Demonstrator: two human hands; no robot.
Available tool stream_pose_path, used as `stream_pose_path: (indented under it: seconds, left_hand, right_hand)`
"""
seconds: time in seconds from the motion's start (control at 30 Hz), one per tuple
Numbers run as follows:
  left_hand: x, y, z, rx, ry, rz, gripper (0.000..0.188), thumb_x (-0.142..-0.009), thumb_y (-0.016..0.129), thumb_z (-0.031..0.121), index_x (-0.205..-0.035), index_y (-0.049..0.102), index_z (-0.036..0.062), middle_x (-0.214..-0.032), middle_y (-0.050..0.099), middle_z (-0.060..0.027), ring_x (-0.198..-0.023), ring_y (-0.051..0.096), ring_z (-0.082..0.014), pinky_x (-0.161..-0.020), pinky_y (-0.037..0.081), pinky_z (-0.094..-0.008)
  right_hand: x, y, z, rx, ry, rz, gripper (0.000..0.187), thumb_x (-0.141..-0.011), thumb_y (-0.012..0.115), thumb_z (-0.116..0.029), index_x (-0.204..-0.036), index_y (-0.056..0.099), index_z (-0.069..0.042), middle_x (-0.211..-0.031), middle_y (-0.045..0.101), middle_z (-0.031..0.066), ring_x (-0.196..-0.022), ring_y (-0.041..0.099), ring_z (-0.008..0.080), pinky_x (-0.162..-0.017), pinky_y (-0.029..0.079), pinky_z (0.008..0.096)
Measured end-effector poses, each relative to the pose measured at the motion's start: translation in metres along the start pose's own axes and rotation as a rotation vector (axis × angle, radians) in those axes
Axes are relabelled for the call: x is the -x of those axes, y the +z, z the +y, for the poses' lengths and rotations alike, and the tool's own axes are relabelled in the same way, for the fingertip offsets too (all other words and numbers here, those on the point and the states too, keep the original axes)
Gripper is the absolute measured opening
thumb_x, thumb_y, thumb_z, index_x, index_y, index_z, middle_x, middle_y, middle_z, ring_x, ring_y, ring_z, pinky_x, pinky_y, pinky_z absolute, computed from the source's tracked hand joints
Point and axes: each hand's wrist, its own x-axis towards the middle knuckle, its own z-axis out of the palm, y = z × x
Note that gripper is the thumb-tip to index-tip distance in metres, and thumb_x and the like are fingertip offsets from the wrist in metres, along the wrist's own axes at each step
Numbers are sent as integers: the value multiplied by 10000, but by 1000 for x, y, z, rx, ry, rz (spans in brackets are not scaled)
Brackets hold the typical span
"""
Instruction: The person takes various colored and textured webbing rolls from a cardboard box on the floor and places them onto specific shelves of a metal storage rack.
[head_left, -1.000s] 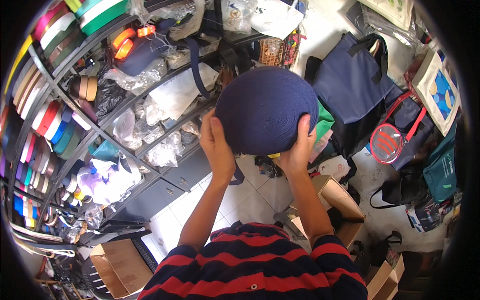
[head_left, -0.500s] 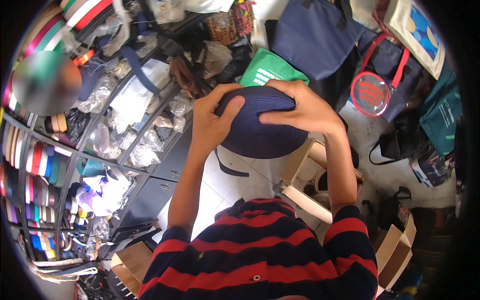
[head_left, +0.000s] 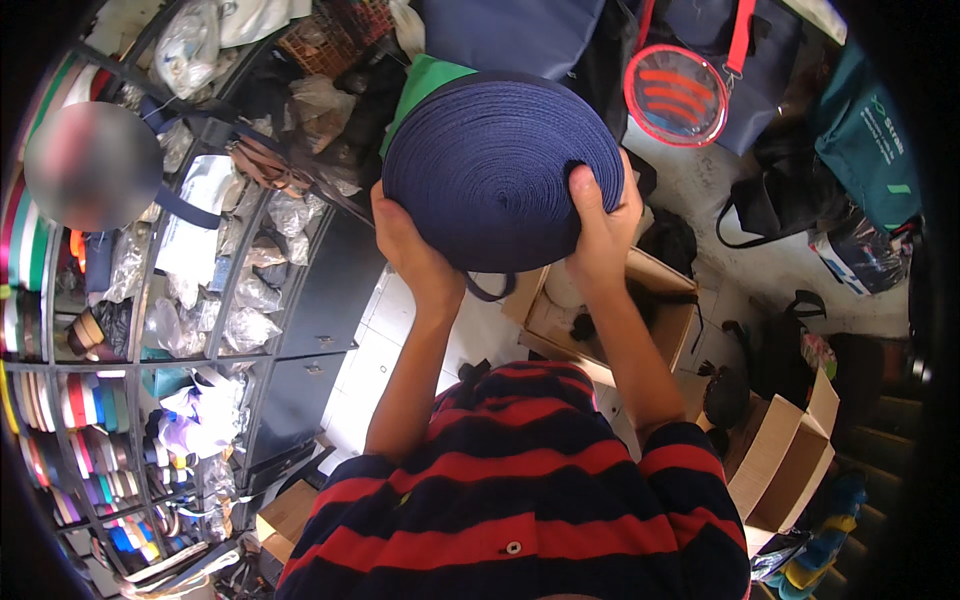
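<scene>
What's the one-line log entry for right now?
left hand: holds navy strap roll, lower left | right hand: right edge, thumb on face | nearby: open cardboard box

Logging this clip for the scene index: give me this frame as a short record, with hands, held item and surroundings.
left hand: on the navy webbing roll, at its lower left edge
right hand: on the roll's right side, thumb on the flat face
roll state: tightly coiled, spiral face visible; a strap loop shows below it
left side: dark shelving with many coloured rolls
lower right of roll: open cardboard box
upper right: red-rimmed round pouch, teal bag
</scene>
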Motion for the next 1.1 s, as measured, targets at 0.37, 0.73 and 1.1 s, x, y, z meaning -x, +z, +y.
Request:
stream_pose_path:
  seconds: [0.37, 0.73, 1.1]
  left_hand:
    - [32, 29, -58, -136, -205, -73, 385, -972, 464, 303, -1190, 520, -8, -1128, 570, -103, -1044, 537, -168, -917, 405, -286]
    - [-6, 26, 10, -566, 56, -644, 274, -866, 626, 166, -1080, 597, -2, -957, 650, -81, -895, 590, -133, -820, 444, -260]
    - [27, 11, -18, -21, 55, 151, 473, -1002, 359, 387, -1203, 497, -19, -1142, 545, -85, -1035, 494, -131, -918, 384, -271]
  right_hand:
    - [23, -87, 12, -11, 331, 97, 402, -895, 581, -151, -1237, 440, 7, -1149, 534, 74, -1063, 482, 146, -947, 358, 284]
    - [-71, -76, -46, 407, 370, -773, 289, -774, 717, -102, -1006, 596, 21, -853, 624, 46, -822, 562, 95, -762, 448, 256]
    - [-13, -23, 19, -124, 280, -127, 490, -901, 570, -245, -1299, 413, -6, -1207, 499, 110, -1062, 514, 200, -917, 424, 332]
